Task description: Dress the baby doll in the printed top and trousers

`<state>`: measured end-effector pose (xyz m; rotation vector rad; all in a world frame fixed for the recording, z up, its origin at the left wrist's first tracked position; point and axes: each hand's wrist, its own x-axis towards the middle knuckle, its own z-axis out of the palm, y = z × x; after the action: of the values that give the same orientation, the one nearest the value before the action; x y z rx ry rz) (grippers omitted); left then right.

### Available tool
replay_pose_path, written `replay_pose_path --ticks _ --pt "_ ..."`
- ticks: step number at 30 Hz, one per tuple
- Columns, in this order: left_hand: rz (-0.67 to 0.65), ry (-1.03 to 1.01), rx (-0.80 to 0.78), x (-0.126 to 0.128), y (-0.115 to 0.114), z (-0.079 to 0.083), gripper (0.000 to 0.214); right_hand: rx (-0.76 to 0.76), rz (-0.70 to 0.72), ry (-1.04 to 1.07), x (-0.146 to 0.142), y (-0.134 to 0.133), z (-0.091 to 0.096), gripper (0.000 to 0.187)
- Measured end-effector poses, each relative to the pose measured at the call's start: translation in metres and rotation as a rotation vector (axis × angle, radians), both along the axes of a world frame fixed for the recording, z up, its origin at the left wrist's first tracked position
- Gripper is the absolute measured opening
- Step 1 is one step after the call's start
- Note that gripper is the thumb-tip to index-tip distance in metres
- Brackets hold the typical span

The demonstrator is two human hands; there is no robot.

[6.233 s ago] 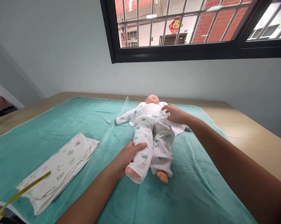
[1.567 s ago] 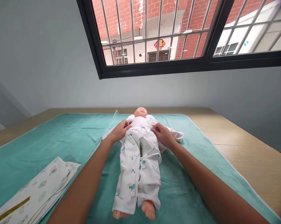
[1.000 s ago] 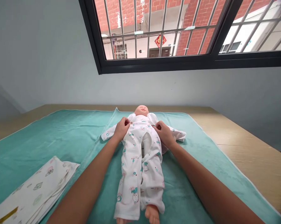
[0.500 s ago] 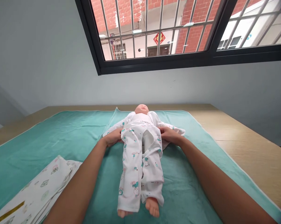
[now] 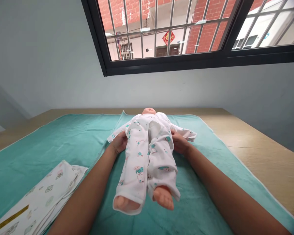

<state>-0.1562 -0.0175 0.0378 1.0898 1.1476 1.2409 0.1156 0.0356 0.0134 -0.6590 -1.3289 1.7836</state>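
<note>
A baby doll point(image 5: 147, 148) in white printed pyjamas lies on its back on a teal blanket point(image 5: 64, 143), head towards the wall. Its hips and legs are lifted, bare feet pointing at me. My left hand point(image 5: 119, 143) grips the doll's left side at the hip, fingers tucked under the body. My right hand point(image 5: 180, 143) holds the other side the same way, fingers partly hidden under the cloth. The open white top spreads out beneath the doll.
A folded printed cloth point(image 5: 43, 195) lies at the near left on the blanket, with a yellow tape strip point(image 5: 8, 219) across it. The blanket covers a wooden table point(image 5: 259, 153) that stands against a grey wall under a barred window point(image 5: 176, 29).
Both hands slid from the doll's waist down to its hips and under it. The doll's lower body and legs have risen off the blanket towards me.
</note>
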Motion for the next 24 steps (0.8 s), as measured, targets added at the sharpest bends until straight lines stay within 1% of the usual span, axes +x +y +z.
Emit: replay_pose_path --ticks 1,4,5,7,9,11,15,20,24 --pt "-0.010 -0.047 -0.018 -0.001 0.000 -0.002 0.032 -0.008 -0.020 0.015 -0.001 -0.001 0.001 0.047" --pt "-0.114 -0.196 -0.046 -0.002 0.002 -0.007 0.032 -0.030 -0.063 0.053 -0.004 -0.005 0.004 0.052" --pt "-0.143 -0.214 -0.040 0.000 0.002 -0.007 0.034 -0.041 -0.080 0.067 -0.005 -0.006 0.006 0.051" --pt "-0.170 -0.237 -0.020 0.004 0.004 -0.008 0.038 -0.072 -0.109 0.099 -0.006 -0.009 0.007 0.045" --pt "-0.160 -0.249 0.000 0.011 0.005 -0.007 0.041 -0.100 -0.108 0.129 -0.008 -0.011 0.008 0.036" --pt "-0.121 -0.264 0.026 0.017 0.005 -0.004 0.044 -0.120 -0.087 0.147 -0.010 -0.012 0.007 0.034" --pt "-0.051 -0.251 0.078 0.022 0.005 -0.003 0.046 -0.112 -0.075 0.168 -0.012 -0.007 -0.001 0.043" --pt "-0.049 -0.135 0.158 0.014 0.011 -0.011 0.042 -0.056 -0.122 0.150 -0.012 0.000 -0.008 0.042" --pt "0.029 -0.007 0.237 0.010 0.014 -0.013 0.034 -0.013 -0.193 0.091 -0.012 0.000 -0.008 0.034"
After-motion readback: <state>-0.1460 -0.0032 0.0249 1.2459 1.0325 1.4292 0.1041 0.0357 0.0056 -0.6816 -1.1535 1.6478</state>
